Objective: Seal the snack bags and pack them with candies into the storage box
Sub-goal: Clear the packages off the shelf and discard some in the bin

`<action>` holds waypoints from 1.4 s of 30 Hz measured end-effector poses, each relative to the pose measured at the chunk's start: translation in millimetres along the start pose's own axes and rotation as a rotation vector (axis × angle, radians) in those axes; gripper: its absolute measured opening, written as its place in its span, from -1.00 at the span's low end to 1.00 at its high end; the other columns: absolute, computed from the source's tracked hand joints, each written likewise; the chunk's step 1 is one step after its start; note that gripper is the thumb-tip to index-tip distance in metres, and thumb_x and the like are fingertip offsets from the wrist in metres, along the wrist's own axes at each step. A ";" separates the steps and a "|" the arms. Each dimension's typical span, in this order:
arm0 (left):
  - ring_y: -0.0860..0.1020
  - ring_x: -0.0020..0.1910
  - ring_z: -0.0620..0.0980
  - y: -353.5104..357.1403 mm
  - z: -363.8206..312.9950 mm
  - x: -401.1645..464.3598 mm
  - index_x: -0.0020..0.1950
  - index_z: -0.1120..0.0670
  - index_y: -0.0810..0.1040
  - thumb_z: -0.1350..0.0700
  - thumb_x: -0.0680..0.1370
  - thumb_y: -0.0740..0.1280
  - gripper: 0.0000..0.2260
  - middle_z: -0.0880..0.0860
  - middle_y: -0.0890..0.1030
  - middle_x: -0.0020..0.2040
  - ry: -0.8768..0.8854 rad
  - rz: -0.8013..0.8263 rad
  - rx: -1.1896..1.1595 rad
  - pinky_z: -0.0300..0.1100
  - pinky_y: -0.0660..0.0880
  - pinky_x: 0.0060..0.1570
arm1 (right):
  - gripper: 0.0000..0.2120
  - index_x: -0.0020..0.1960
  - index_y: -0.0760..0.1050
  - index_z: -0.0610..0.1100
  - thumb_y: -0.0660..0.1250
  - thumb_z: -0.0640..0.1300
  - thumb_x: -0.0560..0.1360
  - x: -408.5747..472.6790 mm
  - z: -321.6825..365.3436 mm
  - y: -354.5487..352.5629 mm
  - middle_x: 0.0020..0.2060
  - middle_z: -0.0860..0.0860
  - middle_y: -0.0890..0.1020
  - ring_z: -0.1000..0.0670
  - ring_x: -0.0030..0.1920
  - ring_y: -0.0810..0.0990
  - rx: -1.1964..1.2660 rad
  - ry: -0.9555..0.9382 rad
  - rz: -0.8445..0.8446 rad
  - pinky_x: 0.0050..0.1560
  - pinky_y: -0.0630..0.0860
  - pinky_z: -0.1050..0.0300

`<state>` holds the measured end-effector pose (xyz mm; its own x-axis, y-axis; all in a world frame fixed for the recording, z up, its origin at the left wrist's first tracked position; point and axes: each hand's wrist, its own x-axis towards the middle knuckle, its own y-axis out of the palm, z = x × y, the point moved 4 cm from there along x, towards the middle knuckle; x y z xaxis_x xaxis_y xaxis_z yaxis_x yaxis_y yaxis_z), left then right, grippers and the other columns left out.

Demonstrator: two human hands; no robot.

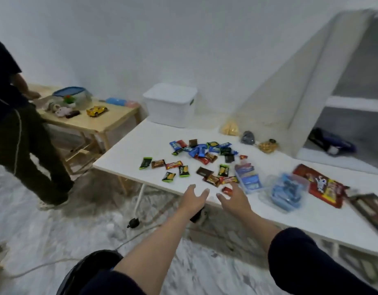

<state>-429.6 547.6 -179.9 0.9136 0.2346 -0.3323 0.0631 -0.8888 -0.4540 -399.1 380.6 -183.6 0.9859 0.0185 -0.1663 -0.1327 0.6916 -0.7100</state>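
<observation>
Sitting lidded, storage box [170,105] beyond loose candies [202,155], contents hidden.

— We record the dark flat box [373,211] at the right edge as cut off; its far end runs out of frame.

— Agreed. We also cannot read the print on the red snack bag [320,189] (motion blur), nor the wrappers of the scattered candies [201,154].

— The bystander [15,133] on the left is cropped at the shoulder by the frame edge.

— Noted. We cannot tell what the dark bundle [330,142] on the low shelf is, and the white storage box [171,104] keeps its inside hidden under the lid.
</observation>
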 end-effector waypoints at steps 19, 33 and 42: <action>0.45 0.11 -0.09 403.7 -215.2 -16.9 0.35 0.06 0.38 -0.13 0.52 0.30 -0.53 0.01 0.51 0.27 0.384 0.338 0.238 -0.25 0.31 0.03 | -0.47 0.32 0.32 -0.12 0.28 0.14 0.46 8.5 -342.4 -307.5 0.24 -0.08 0.51 -0.13 0.25 0.46 -0.244 0.327 -0.354 0.27 0.38 -0.08; 0.02 0.53 0.18 491.6 -243.1 135.7 0.53 0.08 0.08 -0.18 0.37 0.44 -0.12 0.19 0.06 0.55 0.489 0.536 0.951 0.08 0.04 0.49 | -0.33 0.37 0.19 -0.03 0.34 0.18 0.38 112.0 -411.5 -327.9 0.23 -0.03 0.45 -0.09 0.26 0.40 -0.237 0.604 -0.207 0.34 0.21 -0.22; -0.17 0.54 0.11 522.8 -249.2 178.5 0.55 0.07 -0.14 0.05 0.31 0.55 0.05 0.13 -0.22 0.56 0.643 0.618 1.316 0.20 -0.05 0.46 | -0.27 0.17 0.30 -0.03 0.39 0.38 0.19 174.5 -427.6 -349.7 0.04 0.01 0.45 0.00 -0.01 0.51 -0.196 0.538 -0.221 -0.07 0.49 0.09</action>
<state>-133.5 26.7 -270.5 0.6976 -0.5194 -0.4936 -0.4309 0.2463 -0.8682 -224.1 -166.7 -256.9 0.8093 -0.5127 -0.2865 0.0025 0.4908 -0.8712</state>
